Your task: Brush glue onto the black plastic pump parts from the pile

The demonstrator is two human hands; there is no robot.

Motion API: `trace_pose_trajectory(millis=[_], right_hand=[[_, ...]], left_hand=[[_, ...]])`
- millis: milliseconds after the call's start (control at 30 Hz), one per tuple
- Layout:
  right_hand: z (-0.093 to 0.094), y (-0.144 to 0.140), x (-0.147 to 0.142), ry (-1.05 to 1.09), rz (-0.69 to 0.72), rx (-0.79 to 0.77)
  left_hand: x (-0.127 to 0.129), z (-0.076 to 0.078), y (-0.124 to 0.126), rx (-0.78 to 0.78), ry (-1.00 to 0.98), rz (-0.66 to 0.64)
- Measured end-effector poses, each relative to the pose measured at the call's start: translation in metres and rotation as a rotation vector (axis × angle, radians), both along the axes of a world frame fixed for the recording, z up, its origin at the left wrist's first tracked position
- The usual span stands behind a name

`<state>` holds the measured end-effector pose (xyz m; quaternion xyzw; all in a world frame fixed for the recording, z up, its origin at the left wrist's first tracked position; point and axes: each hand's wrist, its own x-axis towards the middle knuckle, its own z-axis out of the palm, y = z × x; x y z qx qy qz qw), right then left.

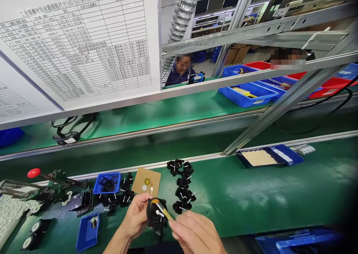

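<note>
My left hand grips a round black plastic part with a white pin in its middle, low in the head view. My right hand pinches a thin yellow-tipped stick whose end rests on the part's top. Just beyond them lies a cluster of similar black parts with white pins on the green mat. A brown cardboard piece carries a small yellow blob and a white dot.
A small blue tray of black O-rings sits left of the cardboard. Another blue tray lies lower left. A red-knobbed press tool stands far left. A flat blue tray lies right. A person works across the conveyor.
</note>
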<state>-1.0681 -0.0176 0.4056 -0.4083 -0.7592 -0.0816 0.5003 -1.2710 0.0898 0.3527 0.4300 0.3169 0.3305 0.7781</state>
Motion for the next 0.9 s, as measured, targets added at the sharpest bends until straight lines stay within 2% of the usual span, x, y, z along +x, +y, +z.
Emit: trace_pose_trajectory(millis=[200,333,467,600,733,800,900], right_hand=[[0.012,0.01,0.008,0.098,0.192,-0.124],[0.022,0.019,0.016,0.011,0.207,-0.177],[0.028,0.029,0.029,0.026,0.353,-0.334],[0.034,0.041,0.04,0.038,0.529,-0.553],[0.038,0.051,0.042,-0.003,0.657,-0.65],[0.036,0.052,0.038,-0.04,0.625,-0.616],[0.026,0.049,0.028,-0.135,0.402,-0.414]], left_hand=[[0.003,0.007,0.007,-0.215,0.058,-0.133],[0.005,0.012,0.004,-0.253,0.017,-0.154],[0.0,0.015,0.002,-0.304,0.053,-0.268],[-0.005,0.009,0.003,-0.476,0.061,-0.358],[-0.005,-0.001,0.003,-0.542,0.07,-0.378],[-0.005,-0.005,0.003,-0.554,0.052,-0.342],[-0.005,-0.009,0.006,-0.537,0.018,-0.229]])
